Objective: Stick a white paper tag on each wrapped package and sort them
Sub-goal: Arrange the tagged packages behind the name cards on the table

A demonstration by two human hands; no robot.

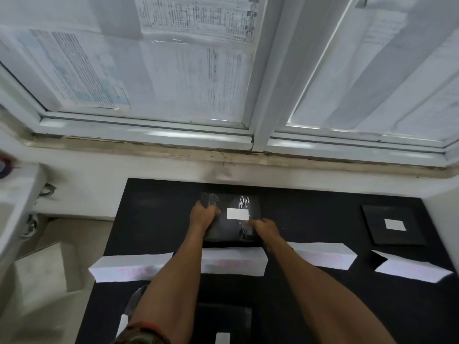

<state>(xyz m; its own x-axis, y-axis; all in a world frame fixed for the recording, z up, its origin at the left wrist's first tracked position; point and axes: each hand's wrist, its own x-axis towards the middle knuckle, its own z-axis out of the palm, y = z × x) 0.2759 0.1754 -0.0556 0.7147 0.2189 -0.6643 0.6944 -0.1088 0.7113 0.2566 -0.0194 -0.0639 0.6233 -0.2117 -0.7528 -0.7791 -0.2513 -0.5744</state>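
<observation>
My left grip (pixel 203 216) clasps the left edge of the wrapped package (pixel 228 230), which lies mid-bench (pixel 161 219) with a white tag (pixel 237 213) on top. My right grip (pixel 264 228) touches its near right corner; I cannot tell whether it clasps or only presses.

Black wrapped package (pixel 231 232), white tag (pixel 237 213) on top, lies flat; second tagged package (pixel 393 237) well apart rightward.
</observation>
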